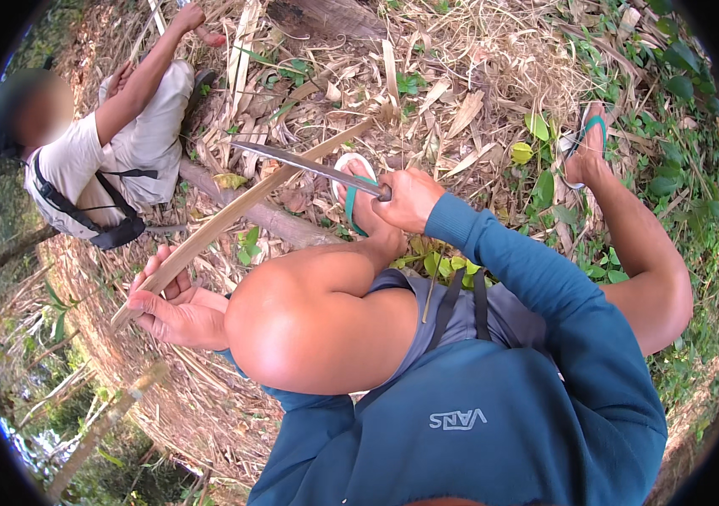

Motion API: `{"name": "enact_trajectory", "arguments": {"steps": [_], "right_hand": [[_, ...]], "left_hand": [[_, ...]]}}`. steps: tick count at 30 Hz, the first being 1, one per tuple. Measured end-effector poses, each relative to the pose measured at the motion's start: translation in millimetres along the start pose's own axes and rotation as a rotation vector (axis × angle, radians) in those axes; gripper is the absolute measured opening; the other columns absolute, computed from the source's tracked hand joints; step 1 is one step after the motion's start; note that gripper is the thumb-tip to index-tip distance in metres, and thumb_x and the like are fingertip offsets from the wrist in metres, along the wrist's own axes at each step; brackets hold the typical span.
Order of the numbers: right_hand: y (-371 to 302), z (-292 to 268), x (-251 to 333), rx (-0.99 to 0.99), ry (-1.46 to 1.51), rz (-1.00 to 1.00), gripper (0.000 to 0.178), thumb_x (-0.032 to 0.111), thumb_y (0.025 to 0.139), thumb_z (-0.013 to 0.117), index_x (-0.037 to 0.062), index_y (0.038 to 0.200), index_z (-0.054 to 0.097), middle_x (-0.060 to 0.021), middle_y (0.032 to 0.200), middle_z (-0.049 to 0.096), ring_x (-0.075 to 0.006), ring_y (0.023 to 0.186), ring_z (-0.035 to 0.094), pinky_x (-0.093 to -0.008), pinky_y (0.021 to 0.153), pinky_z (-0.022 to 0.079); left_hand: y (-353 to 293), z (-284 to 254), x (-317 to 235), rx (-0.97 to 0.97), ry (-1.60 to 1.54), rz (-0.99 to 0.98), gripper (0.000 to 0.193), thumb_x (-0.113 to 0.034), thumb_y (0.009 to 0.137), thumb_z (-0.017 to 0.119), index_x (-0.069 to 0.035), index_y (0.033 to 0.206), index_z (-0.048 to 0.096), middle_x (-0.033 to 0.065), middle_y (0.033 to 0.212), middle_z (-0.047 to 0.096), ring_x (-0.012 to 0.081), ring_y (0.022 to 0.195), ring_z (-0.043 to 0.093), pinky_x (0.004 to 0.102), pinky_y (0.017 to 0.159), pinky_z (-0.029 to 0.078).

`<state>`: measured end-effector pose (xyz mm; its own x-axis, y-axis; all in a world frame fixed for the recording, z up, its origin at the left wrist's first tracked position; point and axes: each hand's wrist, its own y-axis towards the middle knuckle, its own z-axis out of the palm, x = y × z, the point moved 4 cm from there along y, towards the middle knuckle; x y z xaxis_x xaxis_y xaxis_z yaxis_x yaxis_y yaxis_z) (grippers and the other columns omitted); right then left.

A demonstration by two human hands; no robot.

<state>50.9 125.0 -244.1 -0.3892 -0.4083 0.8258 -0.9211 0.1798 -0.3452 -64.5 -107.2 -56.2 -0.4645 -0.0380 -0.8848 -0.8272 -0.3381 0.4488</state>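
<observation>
My left hand [175, 310] grips the near end of a long, pale split strip of wood or bamboo [229, 216], thumb on one side and fingers on the other. The strip slants away to the upper right, past my sandalled foot. In my right hand [410, 200] is the handle of a knife [309, 165] with a long, tapering metal blade. Its blade points left and crosses the strip near the strip's far part. Whether the edge bites into the strip or only rests against it, I cannot tell. My right fingers wrap the handle and hide most of it.
Another person [81, 177] sits at the upper left, handling a thin pale piece. A branch [271, 221] lies on the ground behind the strip, and a log [326, 18] lies at the top. Dry leaves and shavings cover the ground. My bent knee [292, 320] is beside my left hand.
</observation>
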Motion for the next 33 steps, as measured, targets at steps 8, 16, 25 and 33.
{"name": "enact_trajectory", "arguments": {"steps": [8, 16, 25, 33], "right_hand": [[27.9, -3.8, -26.7, -0.070, -0.015, 0.084, 0.029, 0.027, 0.076, 0.063, -0.0014, 0.078, 0.064, -0.0250, 0.066, 0.062, -0.0422, 0.069, 0.064, -0.0480, 0.068, 0.052], [23.1, -1.0, -16.7, 0.014, -0.130, 0.082, 0.037, 0.030, 0.076, 0.061, -0.0007, 0.093, 0.070, -0.0291, 0.086, 0.066, -0.0434, 0.084, 0.066, -0.0473, 0.084, 0.053], [42.1, -1.6, -85.5, 0.022, -0.253, 0.266, 0.039, 0.032, 0.079, 0.062, -0.0019, 0.097, 0.068, -0.0293, 0.099, 0.066, -0.0408, 0.098, 0.064, -0.0454, 0.090, 0.050], [67.2, -29.7, -156.1, 0.076, -0.274, 0.577, 0.048, 0.030, 0.076, 0.064, -0.0060, 0.107, 0.066, -0.0296, 0.111, 0.063, -0.0379, 0.103, 0.064, -0.0424, 0.092, 0.050]], "left_hand": [[-0.6, 3.9, -0.2, 0.003, 0.019, -0.003, 0.039, -0.038, 0.095, 0.057, 0.001, 0.096, 0.054, 0.0163, 0.087, 0.065, 0.0298, 0.083, 0.069, 0.0395, 0.075, 0.062], [-1.5, 2.9, -1.7, -0.099, 0.077, 0.011, 0.040, -0.039, 0.094, 0.059, 0.001, 0.096, 0.055, 0.0170, 0.086, 0.066, 0.0282, 0.080, 0.069, 0.0381, 0.070, 0.062], [0.5, 2.8, 0.7, -0.115, 0.069, 0.028, 0.040, -0.038, 0.094, 0.059, 0.002, 0.093, 0.053, 0.0186, 0.086, 0.065, 0.0298, 0.078, 0.070, 0.0351, 0.068, 0.064], [4.4, -1.1, -13.7, -0.159, 0.163, 0.142, 0.042, -0.036, 0.096, 0.057, 0.006, 0.099, 0.055, 0.0182, 0.086, 0.065, 0.0293, 0.075, 0.069, 0.0357, 0.065, 0.063]]}}
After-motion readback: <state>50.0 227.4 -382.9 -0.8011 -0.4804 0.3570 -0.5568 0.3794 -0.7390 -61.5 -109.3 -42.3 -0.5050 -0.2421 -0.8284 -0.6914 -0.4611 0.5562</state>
